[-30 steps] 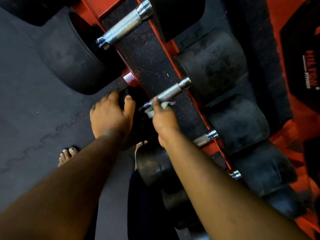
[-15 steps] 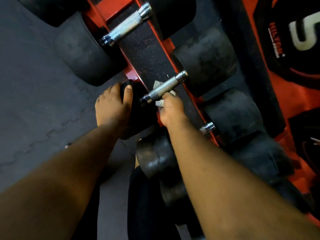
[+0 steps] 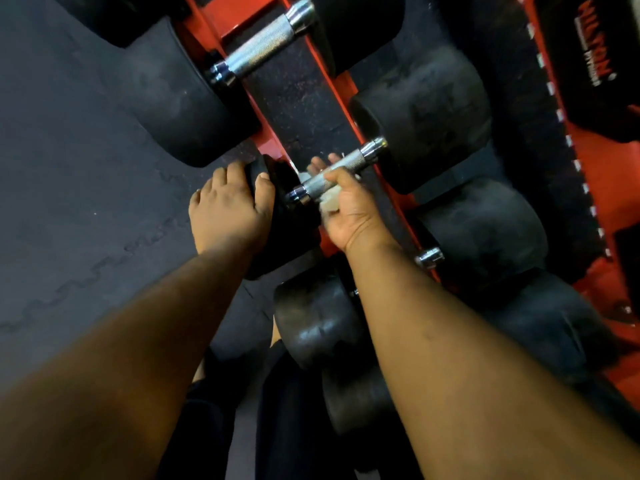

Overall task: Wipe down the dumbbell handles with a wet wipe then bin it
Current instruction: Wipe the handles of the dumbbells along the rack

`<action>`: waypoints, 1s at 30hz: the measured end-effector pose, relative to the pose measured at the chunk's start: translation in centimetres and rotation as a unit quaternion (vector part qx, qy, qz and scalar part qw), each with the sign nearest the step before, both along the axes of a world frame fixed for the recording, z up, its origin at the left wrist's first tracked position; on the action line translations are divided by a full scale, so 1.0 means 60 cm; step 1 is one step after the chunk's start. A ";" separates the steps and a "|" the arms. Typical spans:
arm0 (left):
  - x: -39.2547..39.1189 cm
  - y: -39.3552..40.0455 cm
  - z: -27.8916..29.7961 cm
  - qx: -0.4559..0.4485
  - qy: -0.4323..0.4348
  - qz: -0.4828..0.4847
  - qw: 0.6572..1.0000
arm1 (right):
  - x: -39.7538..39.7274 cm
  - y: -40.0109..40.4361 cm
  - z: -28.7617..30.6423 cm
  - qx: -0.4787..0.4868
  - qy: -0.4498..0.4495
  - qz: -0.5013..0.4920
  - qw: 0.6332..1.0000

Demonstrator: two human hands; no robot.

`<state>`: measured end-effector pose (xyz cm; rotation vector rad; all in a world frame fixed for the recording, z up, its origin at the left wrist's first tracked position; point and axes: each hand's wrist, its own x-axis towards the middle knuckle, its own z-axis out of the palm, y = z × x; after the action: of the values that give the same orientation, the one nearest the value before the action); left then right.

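A row of black dumbbells lies across a red rack [image 3: 235, 15]. My right hand [image 3: 346, 209] wraps from below around the knurled chrome handle [image 3: 343, 171] of the middle dumbbell, with the crumpled white wet wipe [image 3: 329, 202] pressed between palm and handle; fingertips show above the bar. My left hand [image 3: 228, 206] grips the near black head [image 3: 280, 202] of the same dumbbell, thumb on its inner face. A larger dumbbell handle [image 3: 263, 51] lies farther along the rack, untouched.
More black dumbbell heads [image 3: 481, 230] sit to the right and below along the rack, one near head [image 3: 318, 323] by my right forearm. Dark interlocking floor mats [image 3: 76, 188] spread to the left. A red and black bench pad [image 3: 595, 64] lies at the upper right.
My right hand has slid with the wipe along the middle handle and curled under it, fingers now showing above the bar. My left hand stays on the near head.
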<state>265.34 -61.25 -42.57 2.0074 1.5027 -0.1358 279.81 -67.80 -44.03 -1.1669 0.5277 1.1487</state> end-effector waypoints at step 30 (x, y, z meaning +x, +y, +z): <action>0.014 -0.321 0.022 -0.051 0.020 -0.034 0.998 | 0.007 -0.281 0.027 -0.176 -0.560 0.799 0.132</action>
<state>266.21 -80.48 -41.25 1.9853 1.4231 -0.2768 280.22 -84.67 -42.44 -2.5136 -2.5325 0.9995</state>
